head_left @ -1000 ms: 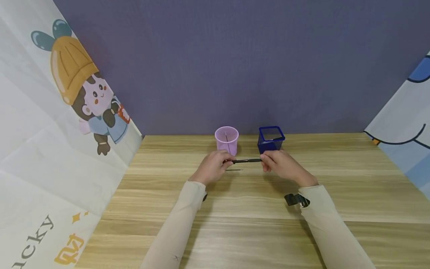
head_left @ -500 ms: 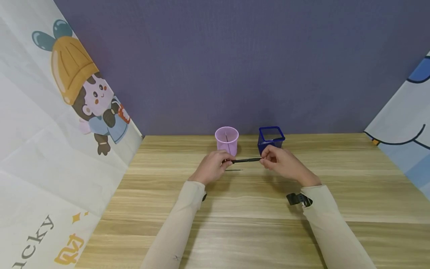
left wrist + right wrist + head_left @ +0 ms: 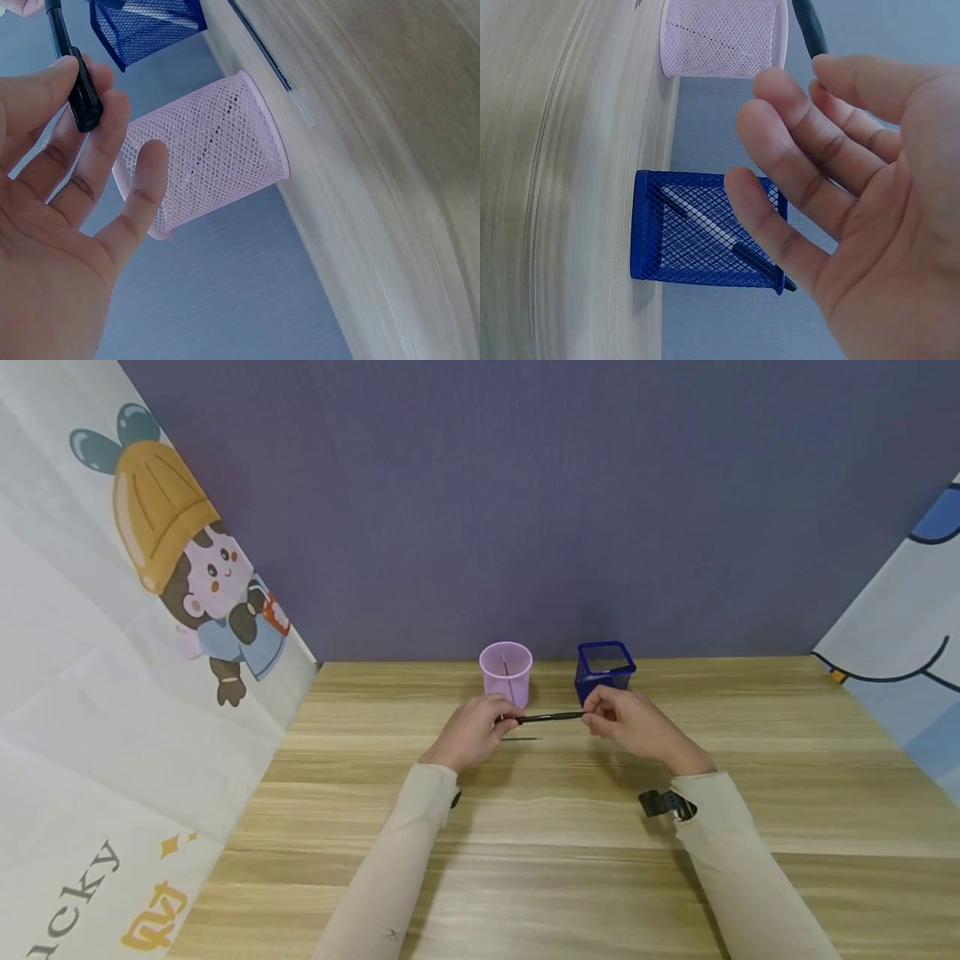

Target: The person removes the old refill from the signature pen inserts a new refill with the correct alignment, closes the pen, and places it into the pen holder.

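Both hands hold a black pen (image 3: pixel 551 717) level between them above the table. My left hand (image 3: pixel 474 729) pinches one end between thumb and fingers, and its little finger stands apart in the left wrist view. At the opposite end, the thumb and index finger of my right hand (image 3: pixel 637 727) pinch the pen, its other fingers loosely bent. Just below the pen, a thin dark refill (image 3: pixel 262 46) with a clear end lies on the wood. Behind the left hand stands a pink mesh pen cup (image 3: pixel 495 685); a blue square mesh pen holder (image 3: pixel 645 225) stands behind the right.
One thin dark stick (image 3: pixel 507 670) leans inside the pink cup. A pen with dark ends and a pale middle (image 3: pixel 712 225) slants in the blue holder. The wooden table (image 3: pixel 555 877) meets a grey-blue panel (image 3: pixel 480 510) at the back, with printed white sheets at both sides.
The right hand has risen slightly and moved a little right, its fingers shifting their pinch at the pen's end. The left hand has stayed nearly still; little differs over the last half second.
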Demonstrator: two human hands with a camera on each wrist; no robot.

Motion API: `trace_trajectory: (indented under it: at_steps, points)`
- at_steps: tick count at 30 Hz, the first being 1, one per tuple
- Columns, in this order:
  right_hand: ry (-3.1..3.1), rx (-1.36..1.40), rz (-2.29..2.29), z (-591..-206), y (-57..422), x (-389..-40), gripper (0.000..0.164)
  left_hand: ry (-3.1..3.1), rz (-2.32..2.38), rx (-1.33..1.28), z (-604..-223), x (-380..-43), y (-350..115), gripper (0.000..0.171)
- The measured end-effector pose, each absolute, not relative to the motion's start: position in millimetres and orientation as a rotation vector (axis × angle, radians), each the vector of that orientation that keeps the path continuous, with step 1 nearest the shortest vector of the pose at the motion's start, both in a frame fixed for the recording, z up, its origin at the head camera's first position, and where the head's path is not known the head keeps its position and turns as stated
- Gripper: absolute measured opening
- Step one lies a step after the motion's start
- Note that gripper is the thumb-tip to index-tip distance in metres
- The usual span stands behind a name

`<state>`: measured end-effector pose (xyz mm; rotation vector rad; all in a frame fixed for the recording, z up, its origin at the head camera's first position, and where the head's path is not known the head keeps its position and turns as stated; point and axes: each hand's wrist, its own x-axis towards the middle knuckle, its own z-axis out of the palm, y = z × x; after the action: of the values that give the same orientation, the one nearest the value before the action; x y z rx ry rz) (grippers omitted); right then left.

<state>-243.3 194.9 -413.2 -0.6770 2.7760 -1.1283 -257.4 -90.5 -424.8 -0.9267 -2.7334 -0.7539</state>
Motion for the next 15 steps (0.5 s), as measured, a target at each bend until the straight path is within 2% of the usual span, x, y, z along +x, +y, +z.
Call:
trace_trajectory:
  at_steps: [15]
  points:
    - [2.790,-0.708,-1.105,-412.2,193.9,-242.6,0.015,-2.728,-0.742,-0.929,-425.2,-257.4,-89.3,0.017]
